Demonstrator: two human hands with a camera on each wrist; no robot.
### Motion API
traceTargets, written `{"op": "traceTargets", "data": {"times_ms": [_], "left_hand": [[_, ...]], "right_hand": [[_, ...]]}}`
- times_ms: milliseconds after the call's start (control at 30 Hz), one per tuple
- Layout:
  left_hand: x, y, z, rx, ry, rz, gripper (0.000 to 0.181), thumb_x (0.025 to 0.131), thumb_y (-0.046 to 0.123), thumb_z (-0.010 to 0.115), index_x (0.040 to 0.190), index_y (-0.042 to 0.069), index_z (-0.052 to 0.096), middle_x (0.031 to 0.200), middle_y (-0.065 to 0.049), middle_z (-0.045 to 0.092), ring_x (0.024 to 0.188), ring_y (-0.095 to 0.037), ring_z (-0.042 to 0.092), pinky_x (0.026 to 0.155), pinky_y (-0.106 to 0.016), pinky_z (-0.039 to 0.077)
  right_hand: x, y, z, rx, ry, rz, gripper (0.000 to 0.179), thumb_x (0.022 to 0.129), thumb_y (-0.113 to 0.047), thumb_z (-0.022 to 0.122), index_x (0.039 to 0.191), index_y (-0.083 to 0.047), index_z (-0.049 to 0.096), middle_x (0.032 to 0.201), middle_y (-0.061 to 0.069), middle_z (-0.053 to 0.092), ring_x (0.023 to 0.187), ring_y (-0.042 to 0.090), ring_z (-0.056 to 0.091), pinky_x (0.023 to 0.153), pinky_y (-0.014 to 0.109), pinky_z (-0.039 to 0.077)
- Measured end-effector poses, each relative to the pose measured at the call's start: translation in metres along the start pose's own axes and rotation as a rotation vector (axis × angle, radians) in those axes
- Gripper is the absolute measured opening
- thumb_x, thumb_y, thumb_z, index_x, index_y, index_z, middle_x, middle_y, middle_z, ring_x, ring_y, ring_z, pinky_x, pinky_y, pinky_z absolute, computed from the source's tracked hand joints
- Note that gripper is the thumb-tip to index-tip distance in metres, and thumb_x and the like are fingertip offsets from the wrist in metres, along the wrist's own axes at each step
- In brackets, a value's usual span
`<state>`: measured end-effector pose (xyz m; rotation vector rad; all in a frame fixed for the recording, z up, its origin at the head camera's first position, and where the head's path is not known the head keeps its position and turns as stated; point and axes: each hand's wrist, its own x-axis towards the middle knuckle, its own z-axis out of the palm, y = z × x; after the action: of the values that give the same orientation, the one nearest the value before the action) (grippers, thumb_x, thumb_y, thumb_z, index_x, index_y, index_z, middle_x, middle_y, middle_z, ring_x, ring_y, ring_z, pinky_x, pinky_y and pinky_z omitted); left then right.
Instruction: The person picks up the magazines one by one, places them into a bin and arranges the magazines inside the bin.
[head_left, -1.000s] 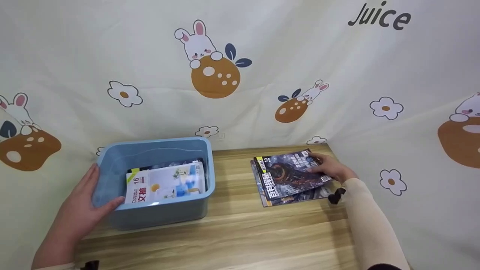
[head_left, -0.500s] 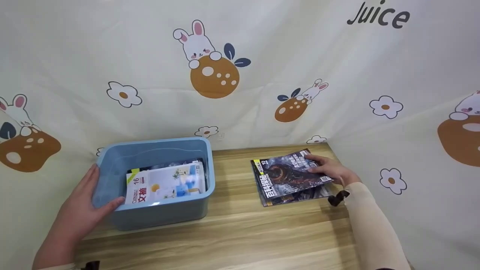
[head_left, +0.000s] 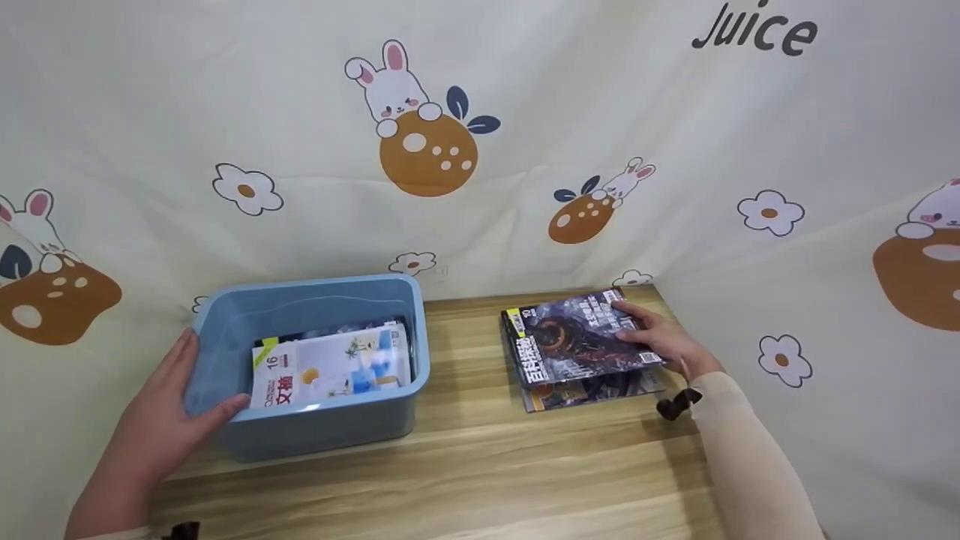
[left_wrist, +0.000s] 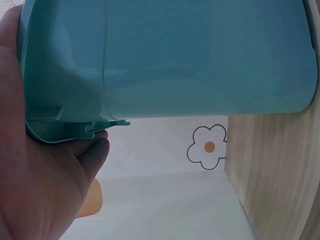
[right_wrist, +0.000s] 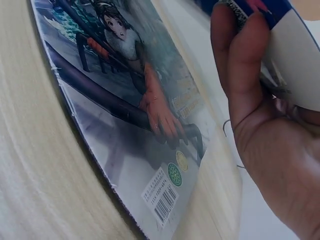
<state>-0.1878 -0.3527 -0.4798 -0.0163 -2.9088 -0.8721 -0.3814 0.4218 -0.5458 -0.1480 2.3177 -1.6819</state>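
Observation:
A blue plastic bin (head_left: 322, 431) stands at the left of the table. My left hand (head_left: 154, 420) grips its left rim, thumb over the front corner; the left wrist view shows fingers curled under the rim (left_wrist: 55, 137). At the right, my right hand (head_left: 667, 345) pinches the right edge of a dark-covered magazine (head_left: 574, 341). This magazine is raised and tilted over a second magazine (head_left: 551, 397), which lies flat on the table. In the right wrist view, the lower magazine's illustrated cover (right_wrist: 130, 110) with a barcode shows below the hand.
Inside the bin lies a white magazine (head_left: 330, 367) with a beach picture, on top of a darker one (head_left: 360, 327). A wood-grain table (head_left: 465, 465) carries everything. Behind and to the right hangs a pale curtain (head_left: 517, 97) printed with rabbits, oranges and flowers.
My right hand has lifted the dark-covered magazine off the lower one and shifted it slightly toward the back, showing more of the lower one. My left hand and the bin have stayed still.

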Motion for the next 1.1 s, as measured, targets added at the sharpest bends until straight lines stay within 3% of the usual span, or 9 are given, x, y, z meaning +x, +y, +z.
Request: {"op": "traceTargets", "data": {"times_ms": [367, 600, 833, 1100], "left_hand": [[-0.002, 0.002, 0.0, 0.0, 0.021, 0.017, 0.125, 0.096, 0.069, 0.073, 0.177, 0.004, 0.002, 0.183, -0.026, 0.001, 0.163, -0.062, 0.012, 0.106, -0.093, 0.029], [-0.003, 0.003, 0.001, 0.008, 0.024, 0.012, 0.126, 0.096, 0.07, 0.073, 0.177, 0.005, 0.002, 0.183, -0.026, 0.001, 0.163, -0.061, 0.012, 0.105, -0.093, 0.031], [-0.002, 0.002, 0.001, 0.006, 0.014, -0.001, 0.127, 0.095, 0.07, 0.073, 0.177, 0.007, 0.0, 0.183, -0.026, -0.001, 0.163, -0.061, 0.01, 0.104, -0.093, 0.032], [-0.002, 0.001, 0.0, -0.008, 0.007, 0.001, 0.128, 0.095, 0.07, 0.074, 0.177, 0.007, -0.002, 0.183, -0.026, -0.002, 0.163, -0.061, 0.008, 0.104, -0.092, 0.031]], "right_hand": [[0.0, -0.013, 0.014, 0.098, 0.023, -0.044, 0.078, 0.104, -0.006, 0.077, 0.173, -0.013, 0.041, 0.174, 0.021, 0.033, 0.125, 0.015, 0.061, 0.091, 0.025, 0.061], [-0.004, -0.03, 0.026, 0.102, 0.067, -0.005, 0.081, 0.102, -0.013, 0.081, 0.173, -0.024, 0.043, 0.178, 0.016, 0.028, 0.127, 0.023, 0.059, 0.092, 0.027, 0.061], [-0.007, -0.042, 0.038, 0.114, 0.097, -0.032, 0.079, 0.103, -0.014, 0.08, 0.173, -0.023, 0.043, 0.181, 0.015, 0.022, 0.137, 0.028, 0.052, 0.096, 0.026, 0.059], [-0.013, -0.057, 0.048, 0.189, 0.107, -0.025, 0.079, 0.104, -0.014, 0.079, 0.172, -0.031, 0.043, 0.18, 0.015, 0.022, 0.125, 0.026, 0.063, 0.09, 0.031, 0.064]]}}
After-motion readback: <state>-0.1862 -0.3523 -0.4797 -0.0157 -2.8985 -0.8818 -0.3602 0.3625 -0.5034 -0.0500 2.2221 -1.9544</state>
